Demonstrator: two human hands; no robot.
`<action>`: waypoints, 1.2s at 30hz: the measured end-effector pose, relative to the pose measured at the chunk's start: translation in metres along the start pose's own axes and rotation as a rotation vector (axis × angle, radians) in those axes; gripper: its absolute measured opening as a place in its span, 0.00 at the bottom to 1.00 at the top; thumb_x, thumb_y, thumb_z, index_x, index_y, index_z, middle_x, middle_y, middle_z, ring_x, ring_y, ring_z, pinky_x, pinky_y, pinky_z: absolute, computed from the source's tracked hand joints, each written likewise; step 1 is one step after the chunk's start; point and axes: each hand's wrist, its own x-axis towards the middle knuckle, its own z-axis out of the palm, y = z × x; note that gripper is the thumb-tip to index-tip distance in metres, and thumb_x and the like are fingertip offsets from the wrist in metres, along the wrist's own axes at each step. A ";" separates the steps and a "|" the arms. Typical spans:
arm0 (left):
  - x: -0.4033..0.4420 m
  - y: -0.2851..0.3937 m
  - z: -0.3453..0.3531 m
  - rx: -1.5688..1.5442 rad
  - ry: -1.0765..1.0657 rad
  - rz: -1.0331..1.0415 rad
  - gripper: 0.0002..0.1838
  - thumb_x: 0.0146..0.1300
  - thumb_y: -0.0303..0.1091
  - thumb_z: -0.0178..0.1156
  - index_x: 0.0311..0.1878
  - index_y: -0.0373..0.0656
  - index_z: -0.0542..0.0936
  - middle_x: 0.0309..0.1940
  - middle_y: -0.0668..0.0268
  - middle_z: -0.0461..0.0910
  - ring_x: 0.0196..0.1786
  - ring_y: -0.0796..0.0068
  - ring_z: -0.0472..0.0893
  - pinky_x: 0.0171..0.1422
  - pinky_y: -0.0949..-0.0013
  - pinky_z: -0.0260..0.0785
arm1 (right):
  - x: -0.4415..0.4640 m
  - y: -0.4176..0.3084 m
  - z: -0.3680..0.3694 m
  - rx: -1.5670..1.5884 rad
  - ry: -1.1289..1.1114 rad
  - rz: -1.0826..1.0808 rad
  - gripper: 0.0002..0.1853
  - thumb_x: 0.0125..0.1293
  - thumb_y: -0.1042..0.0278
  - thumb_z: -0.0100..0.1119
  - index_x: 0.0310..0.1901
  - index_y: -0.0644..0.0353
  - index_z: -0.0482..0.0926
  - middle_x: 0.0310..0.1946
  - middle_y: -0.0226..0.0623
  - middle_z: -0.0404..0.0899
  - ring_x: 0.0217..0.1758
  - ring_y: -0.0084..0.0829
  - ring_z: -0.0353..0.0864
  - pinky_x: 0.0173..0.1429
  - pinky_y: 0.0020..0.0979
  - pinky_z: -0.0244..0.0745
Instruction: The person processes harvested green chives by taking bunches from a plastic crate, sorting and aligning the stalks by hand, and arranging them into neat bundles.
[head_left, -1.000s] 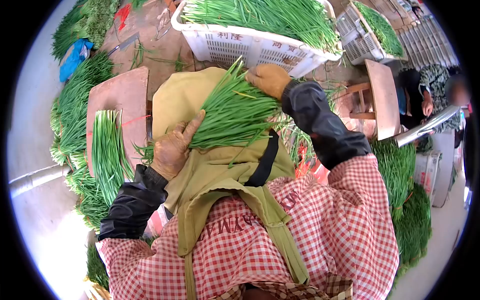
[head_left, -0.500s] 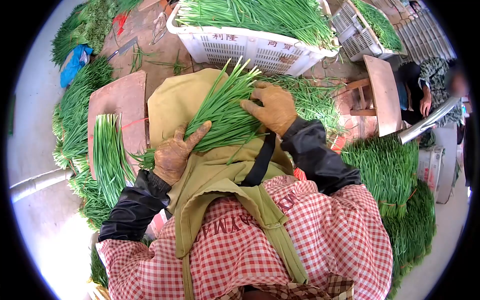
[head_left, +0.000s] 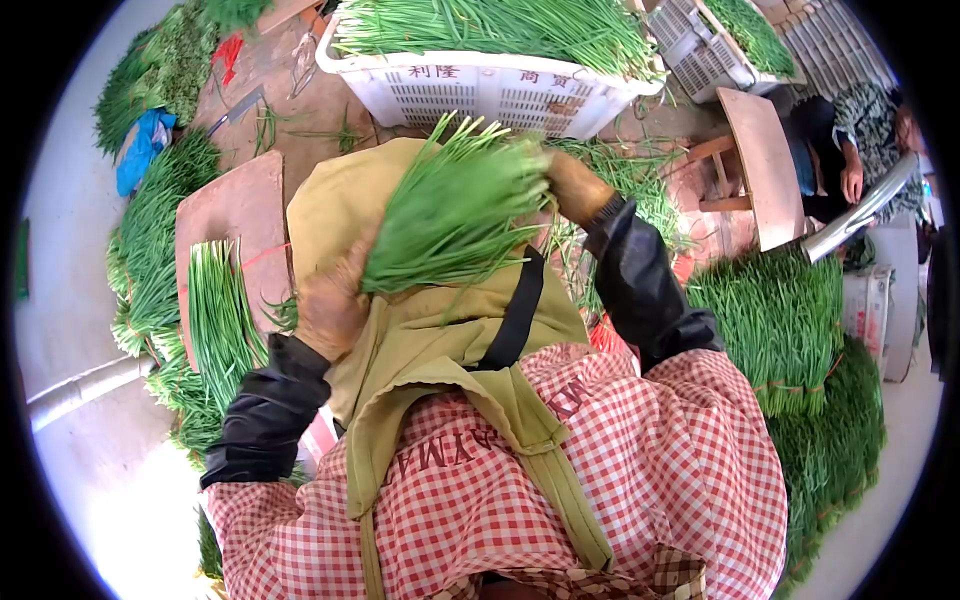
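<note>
**Mate:** What's changing in your hands?

**Me:** My right hand (head_left: 580,188) is no longer lying spread over the leaves. It's working at the right-hand side of the green bunch (head_left: 450,220), and the leaves are blurring under the motion.

**Mate:** And the other one?

**Me:** My left hand (head_left: 333,305) is staying at the bunch's near left side. My hands are keeping apart, with the bunch lying between them and touching both. I'm not able to tell how tightly either is closing, because the fingers are blurring or hiding.

**Mate:** Where's the bunch resting?

**Me:** It's lying across the apron (head_left: 335,195) on my lap, its pale ends reaching past the apron's far edge towards the white crate (head_left: 440,97). Another bundle (head_left: 212,310) is lying on the board (head_left: 235,195) to my left, poking out over its near edge.

**Mate:** So what's that meaning?

**Me:** I'm judging that the stalks are shifting rather than settling. Their ends are still sitting unevenly, so the bunch is looking loose.
</note>
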 end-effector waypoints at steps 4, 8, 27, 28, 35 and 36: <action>0.042 0.010 -0.026 -0.645 -0.095 -0.026 0.26 0.58 0.23 0.56 0.63 0.41 0.70 0.40 0.69 0.82 0.28 0.78 0.76 0.32 0.68 0.71 | 0.001 -0.075 -0.013 -0.017 0.308 -0.183 0.15 0.67 0.55 0.55 0.46 0.56 0.80 0.38 0.27 0.79 0.33 0.21 0.75 0.36 0.25 0.71; 0.059 0.042 -0.078 -1.120 -0.604 -0.598 0.13 0.62 0.28 0.58 0.50 0.39 0.75 0.34 0.66 0.81 0.21 0.90 0.67 0.24 0.84 0.58 | -0.009 -0.092 -0.071 0.339 0.558 -0.171 0.15 0.69 0.51 0.50 0.28 0.50 0.74 0.14 0.19 0.64 0.12 0.20 0.58 0.19 0.22 0.54; -0.022 0.007 -0.026 -1.784 -0.660 -1.062 0.14 0.66 0.38 0.59 0.39 0.33 0.77 0.26 0.68 0.77 0.15 0.88 0.65 0.17 0.85 0.57 | -0.070 -0.053 0.041 -0.169 0.292 -0.124 0.20 0.69 0.51 0.52 0.50 0.59 0.76 0.29 0.36 0.81 0.29 0.27 0.80 0.34 0.28 0.73; -0.023 0.008 -0.026 -1.775 -0.650 -1.053 0.14 0.66 0.38 0.60 0.39 0.34 0.77 0.26 0.68 0.77 0.15 0.88 0.65 0.17 0.85 0.56 | -0.064 -0.057 0.053 -0.278 0.328 -0.322 0.20 0.68 0.51 0.54 0.51 0.59 0.76 0.30 0.38 0.82 0.33 0.31 0.82 0.36 0.31 0.75; -0.013 0.013 -0.017 -1.508 -0.710 -0.874 0.12 0.63 0.38 0.61 0.42 0.38 0.77 0.30 0.66 0.80 0.16 0.88 0.65 0.17 0.84 0.56 | -0.005 -0.068 0.083 -1.130 0.180 -0.140 0.18 0.65 0.51 0.53 0.49 0.54 0.77 0.36 0.49 0.82 0.43 0.49 0.81 0.47 0.45 0.73; -0.011 0.015 -0.017 -1.542 -0.697 -0.887 0.12 0.63 0.37 0.61 0.43 0.38 0.76 0.31 0.66 0.80 0.16 0.88 0.65 0.17 0.84 0.56 | 0.003 -0.061 0.069 -1.049 0.204 -0.180 0.17 0.65 0.52 0.53 0.46 0.55 0.78 0.36 0.49 0.82 0.42 0.49 0.81 0.47 0.45 0.74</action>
